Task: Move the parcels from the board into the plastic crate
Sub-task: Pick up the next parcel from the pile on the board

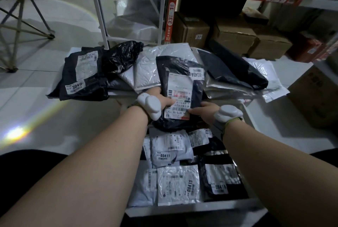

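**A:** Nearest the lens: two bare forearms reaching forward, each with a white wrist device strapped on. Left hand [161, 99] grips the left edge of the black parcel [182, 87], thumb on top pressing its shipping label [180, 96], fingers tucked under. Right hand [205, 110] pinches the lower right corner of that parcel, fingers curled onto the plastic.

**B:** Position of the parcel?

**A:** Straddling. Its far end lies on the heap on the board [120, 95]; its near end hangs over the plastic crate [193, 206], which is directly below the hands and already holds several labelled mailers (08411, 08415 legible).

**B:** Advice for the step?

**A:** Judgement only: draw it toward the body with both hands level, so the soft bag does not fold and drag the silver mailer [146, 73] beneath it off the pile. Lower it flat, label up, onto the rear part of the crate, where the load looks lower. Release only once it rests.

**B:** Pose?

**A:** Both arms nearly straight, wrists close together, palms angled inward.

**B:** Remaining?

**A:** On the board: a black parcel marked 3040 [82, 75], a crumpled black bag [120, 56], further silver and dark mailers at right. Shelving with cartons [236, 36] behind.
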`<state>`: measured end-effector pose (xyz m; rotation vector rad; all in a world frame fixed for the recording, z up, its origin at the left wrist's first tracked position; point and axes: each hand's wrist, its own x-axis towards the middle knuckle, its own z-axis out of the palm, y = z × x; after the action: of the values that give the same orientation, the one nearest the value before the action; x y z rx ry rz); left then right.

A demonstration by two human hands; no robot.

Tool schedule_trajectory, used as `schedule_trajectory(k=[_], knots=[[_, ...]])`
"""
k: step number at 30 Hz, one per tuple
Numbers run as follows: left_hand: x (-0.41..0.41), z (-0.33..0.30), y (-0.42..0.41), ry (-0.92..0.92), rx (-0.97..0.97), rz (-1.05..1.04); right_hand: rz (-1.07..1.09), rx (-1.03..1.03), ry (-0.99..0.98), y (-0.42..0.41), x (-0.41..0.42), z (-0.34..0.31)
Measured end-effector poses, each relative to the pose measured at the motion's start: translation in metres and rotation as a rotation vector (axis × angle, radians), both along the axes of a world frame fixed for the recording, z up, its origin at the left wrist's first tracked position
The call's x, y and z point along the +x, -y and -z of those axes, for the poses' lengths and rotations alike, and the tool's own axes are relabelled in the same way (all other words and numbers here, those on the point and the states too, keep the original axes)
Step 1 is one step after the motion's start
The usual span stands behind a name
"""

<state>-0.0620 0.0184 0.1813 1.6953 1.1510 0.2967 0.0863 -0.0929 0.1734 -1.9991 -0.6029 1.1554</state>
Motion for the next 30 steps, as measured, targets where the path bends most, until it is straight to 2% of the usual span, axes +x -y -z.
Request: schedule_trajectory(k=[3,7,14,21,27,30], knots=[[-0.001,0.001,0.019,-0.056,0.009,0.019,0.035,0.009,0.019,0.018,0.002,0.008],[-0.002,0.001,0.043,-0.067,-0.092,0.077,0.063,0.017,-0.098,0.04,0.004,0.018],[-0.003,0.009,0.069,-0.089,-0.101,0.19,0.011,0.016,-0.152,0.065,0.0,0.036],[-0.001,0.029,0.073,-0.071,-0.099,0.155,0.017,-0.043,-0.142,0.067,0.021,0.079],[-0.008,0.053,0.073,-0.273,-0.086,0.156,0.038,-0.107,-0.062,0.072,0.027,0.075],[-0.013,0.061,0.07,-0.245,-0.084,0.077,0.061,-0.094,-0.07,0.069,0.036,0.092]])
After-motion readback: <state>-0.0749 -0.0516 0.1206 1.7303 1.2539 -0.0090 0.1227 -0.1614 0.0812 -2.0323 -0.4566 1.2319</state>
